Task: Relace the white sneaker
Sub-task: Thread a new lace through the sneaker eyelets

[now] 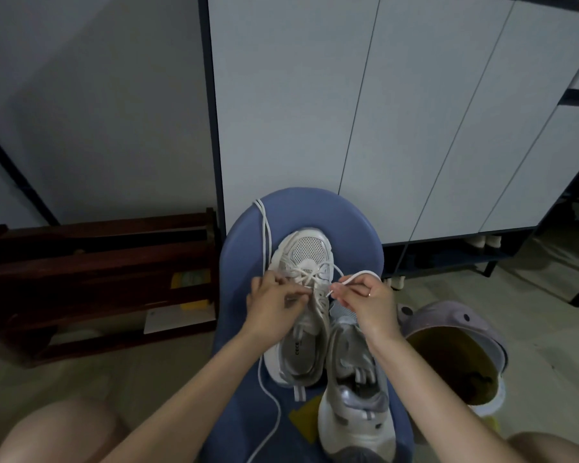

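Note:
A white sneaker lies on a blue padded seat, toe pointing away from me. Its white lace crosses the lower eyelets and one long end loops off to the far left. My left hand grips the sneaker's left side at the eyelets, fingers curled on the lace there. My right hand pinches the other lace end, its tip pointing toward the right eyelets, with a loop arching above the fingers. A second sneaker, silver-white, lies to the right of the first, closer to me.
A loose lace end trails down the seat toward me. A purple hat-like container stands right of the seat. A dark wooden rack stands at left, white cabinet doors behind. My knees show at the bottom corners.

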